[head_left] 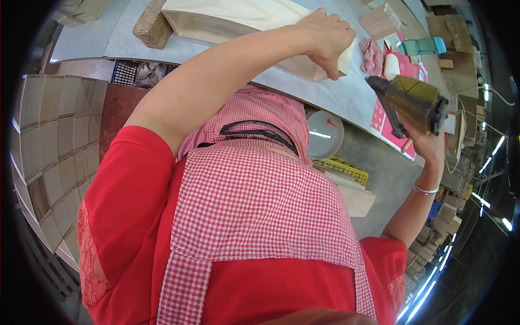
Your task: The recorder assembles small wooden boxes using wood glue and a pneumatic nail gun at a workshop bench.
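Observation:
A long, pale wooden box (203, 26) lies on the light worktable ahead of me. My left hand (329, 40) is at the box's right end, its fingers curled over the top edge and its thumb pointing down along the end. Off to the right, my right hand (425, 142) is wrapped around the handle of a nail gun (416, 98). The dark, olive-coloured tool is raised beside the table's right part, apart from the box. Its grip is partly hidden by its own body.
A brown block (151, 26) stands left of the box. Toward the right lie a pink cloth (371, 57), a white bottle (391, 66) and a teal container (423, 46). Stacked wooden boxes (54, 135) fill the left side; below the table's edge is a pale round lid or tub (331, 142).

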Available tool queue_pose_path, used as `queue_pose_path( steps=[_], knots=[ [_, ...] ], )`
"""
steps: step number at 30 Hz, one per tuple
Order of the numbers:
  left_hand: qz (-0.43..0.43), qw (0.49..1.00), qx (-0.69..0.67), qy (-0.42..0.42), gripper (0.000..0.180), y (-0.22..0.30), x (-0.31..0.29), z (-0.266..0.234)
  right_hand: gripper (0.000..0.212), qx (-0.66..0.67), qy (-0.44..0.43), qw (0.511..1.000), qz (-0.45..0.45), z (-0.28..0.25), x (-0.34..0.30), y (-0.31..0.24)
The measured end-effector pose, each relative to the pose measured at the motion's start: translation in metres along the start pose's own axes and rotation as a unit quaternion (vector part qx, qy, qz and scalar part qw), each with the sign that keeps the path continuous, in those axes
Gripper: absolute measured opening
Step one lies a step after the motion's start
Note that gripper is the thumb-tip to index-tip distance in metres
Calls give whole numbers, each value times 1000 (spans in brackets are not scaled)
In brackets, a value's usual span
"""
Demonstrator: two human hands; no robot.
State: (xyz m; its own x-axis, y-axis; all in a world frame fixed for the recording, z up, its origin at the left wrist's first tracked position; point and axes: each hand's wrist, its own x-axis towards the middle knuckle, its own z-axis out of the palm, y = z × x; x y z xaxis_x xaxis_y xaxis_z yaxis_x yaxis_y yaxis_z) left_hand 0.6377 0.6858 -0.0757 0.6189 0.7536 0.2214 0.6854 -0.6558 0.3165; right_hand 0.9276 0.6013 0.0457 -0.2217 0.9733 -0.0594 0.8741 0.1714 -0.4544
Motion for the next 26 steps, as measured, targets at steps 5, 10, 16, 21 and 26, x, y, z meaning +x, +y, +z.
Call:
queue_pose_path(
  steps=[5,10,16,21,26],
  knots=[
    [4,1000,-7,18,69,1,-2,-1,45,24,-46,999,-10,1,17,-31],
    [-14,1000,-8,-10,66,6,-2,-5,44,21,-72,996,-47,5,24,-43],
    [-15,1000,-13,-4,66,6,-5,-7,42,19,-97,994,-36,4,28,-49],
    [15,999,-45,11,62,0,0,-15,39,12,-94,995,3,3,29,-50],
    [4,999,-47,8,57,2,-1,-21,45,-56,-114,991,46,0,36,-57]
  ],
)
